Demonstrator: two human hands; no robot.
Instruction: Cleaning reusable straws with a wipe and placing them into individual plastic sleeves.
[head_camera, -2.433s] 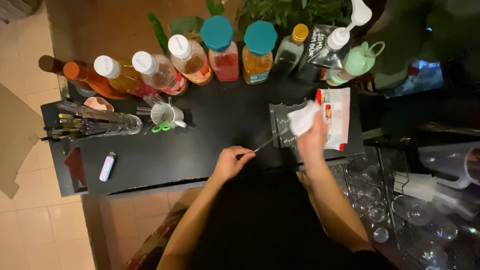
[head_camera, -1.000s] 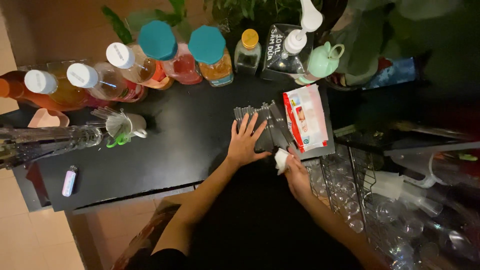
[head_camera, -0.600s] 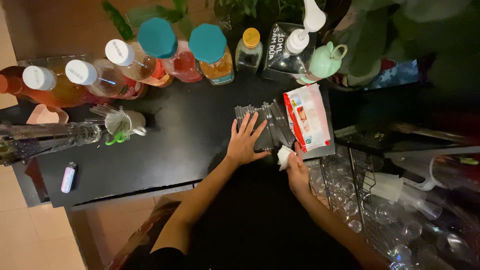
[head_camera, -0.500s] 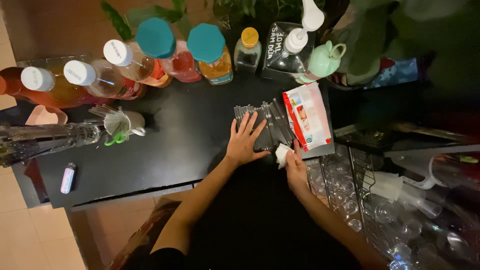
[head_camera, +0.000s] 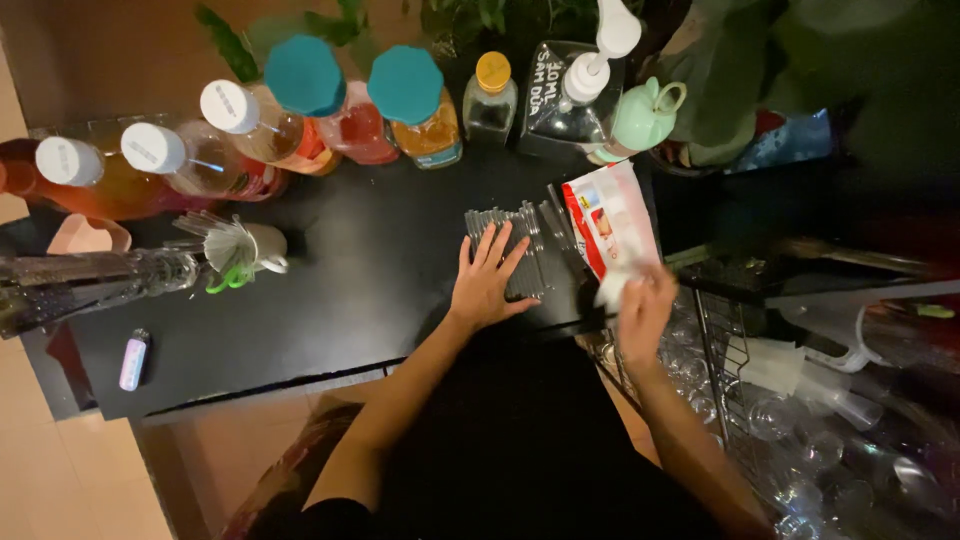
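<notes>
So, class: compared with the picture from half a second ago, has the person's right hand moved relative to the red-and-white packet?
Yes. The right hand with its white wipe has moved up against the lower edge of the red-and-white packet.

Black counter (head_camera: 330, 330), tan tiled floor (head_camera: 60, 480), dim light

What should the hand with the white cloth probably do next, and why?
Probably bring the white cloth in the right hand over to the clear sticks, since the left hand lies flat on that row and the cloth hangs beside it.
</notes>
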